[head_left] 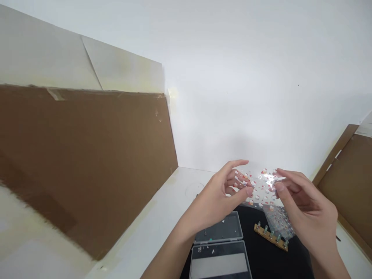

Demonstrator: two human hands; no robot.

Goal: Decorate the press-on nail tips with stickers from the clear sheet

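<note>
A clear sticker sheet [263, 193] printed with small red and white cartoon figures is held up between my hands. My right hand [310, 205] pinches its right edge between thumb and fingers. At the left side, my left hand [222, 193] has its thumb in front of the sheet and curled fingers showing through behind it. Its index finger stretches out above. Below the sheet, a wooden strip [270, 237] carrying several press-on nail stands lies on a black mat [261, 261]. Another patterned clear sheet [280, 223] rests behind the strip, partly hidden by my right hand.
An open grey plastic case [219, 245] with small bits in it lies below my left forearm. Brown cardboard panels stand at the left [87, 155] and the right [351, 178]. A white wall [247, 77] rises behind the white table [162, 201]. A thin dark object [338, 238] lies at the right.
</note>
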